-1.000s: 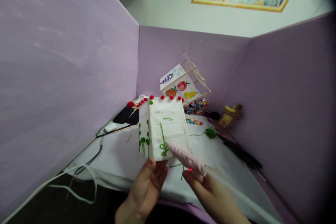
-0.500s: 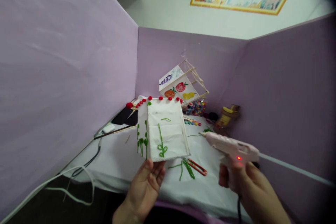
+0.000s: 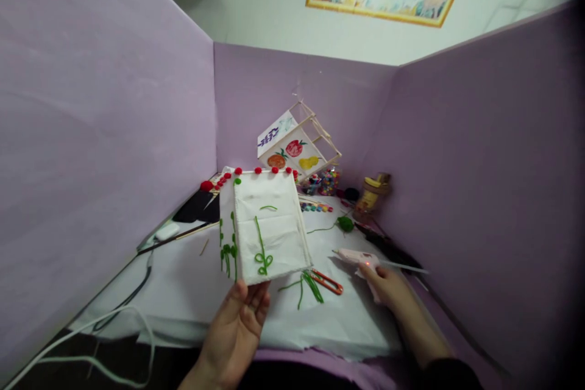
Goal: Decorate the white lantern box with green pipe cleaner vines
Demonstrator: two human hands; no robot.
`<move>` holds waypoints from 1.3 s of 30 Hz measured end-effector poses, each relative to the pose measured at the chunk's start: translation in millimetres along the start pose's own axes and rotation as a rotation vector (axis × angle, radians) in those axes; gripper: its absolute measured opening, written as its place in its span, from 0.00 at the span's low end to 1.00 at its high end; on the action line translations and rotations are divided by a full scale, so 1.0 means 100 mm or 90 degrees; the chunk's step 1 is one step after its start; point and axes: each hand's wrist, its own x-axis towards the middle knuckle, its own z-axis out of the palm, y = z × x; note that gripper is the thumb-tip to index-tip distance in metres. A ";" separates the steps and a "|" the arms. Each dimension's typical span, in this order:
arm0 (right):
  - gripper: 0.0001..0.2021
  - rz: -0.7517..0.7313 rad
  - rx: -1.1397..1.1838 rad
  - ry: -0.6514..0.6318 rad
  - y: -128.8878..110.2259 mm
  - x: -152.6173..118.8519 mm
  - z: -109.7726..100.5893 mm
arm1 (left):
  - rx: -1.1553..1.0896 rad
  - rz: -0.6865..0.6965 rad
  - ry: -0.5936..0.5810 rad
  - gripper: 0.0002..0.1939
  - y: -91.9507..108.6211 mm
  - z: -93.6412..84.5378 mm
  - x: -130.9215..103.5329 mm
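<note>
My left hand holds a white paper-covered lantern box from below, its lower edge between thumb and fingers. Red pom-poms line the top edge, and green dots and stems decorate the left face. On the front face are a green yarn flower stem and a short curved green strand. To the right, my right hand is closed on a pink glue gun, low over the table with its nozzle pointing left. A red light glows on the gun, and a glue stick protrudes behind.
Orange-handled scissors and green yarn strands lie before the box. A green yarn ball, paint pots, a yellow container and a fruit-painted stick frame stand behind. Purple panels enclose the table; a white cable hangs left.
My right hand has carried the glue gun down and away from the box, towards the tabletop. My left hand still holds the box. The view has shifted slightly to the right.
</note>
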 end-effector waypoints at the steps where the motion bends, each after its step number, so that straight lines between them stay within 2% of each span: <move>1: 0.23 -0.006 -0.020 -0.007 0.00 0.00 0.01 | 0.000 0.004 0.002 0.13 0.00 0.00 0.00; 5: 0.23 -0.048 -0.094 -0.023 0.00 -0.07 -0.07 | 0.000 0.006 -0.003 0.12 -0.01 0.00 0.01; 8: 0.19 -0.165 -0.088 0.029 -0.17 -0.30 -0.27 | -0.011 0.004 -0.020 0.10 -0.03 -0.03 0.01; 10: 0.17 -0.322 -0.035 0.042 -0.45 -0.54 -0.40 | -0.024 0.004 -0.030 0.08 -0.04 -0.04 0.02; 12: 0.12 -0.505 0.014 0.047 -0.84 -0.76 -0.44 | -0.031 0.001 -0.040 0.07 -0.06 -0.06 0.02; 14: 0.07 -0.678 0.057 0.078 -1.28 -0.90 -0.40 | -0.027 -0.001 -0.048 0.05 -0.06 -0.07 0.02; 16: 0.05 -0.800 0.083 0.074 -1.68 -0.91 -0.29 | -0.014 -0.002 -0.051 0.06 -0.07 -0.08 0.02; 18: 0.05 -0.857 0.116 0.138 -1.99 -0.82 -0.16 | -0.008 -0.004 -0.047 0.06 -0.06 -0.10 0.02; 21: 0.06 -0.855 0.110 0.241 -2.25 -0.64 0.01 | -0.019 -0.009 -0.052 0.04 -0.06 -0.12 0.03; 26: 0.05 -0.840 0.043 0.274 -2.34 -0.52 0.12 | -0.029 -0.016 -0.079 0.11 -0.05 -0.13 0.04; 31: 0.02 -0.879 -0.007 0.267 -2.34 -0.55 0.10 | -0.045 -0.031 -0.074 0.12 -0.04 -0.12 0.03; 33: 0.03 -0.916 0.000 0.225 -2.31 -0.58 0.05 | -0.045 -0.035 -0.073 0.10 -0.03 -0.12 0.03; 37: 0.04 -0.981 -0.006 0.088 -2.20 -0.68 -0.05 | -0.039 -0.034 -0.065 0.09 -0.03 -0.12 0.03; 39: 0.04 -1.007 -0.030 0.054 -2.14 -0.71 -0.08 | -0.038 -0.032 -0.064 0.08 -0.03 -0.13 0.03</move>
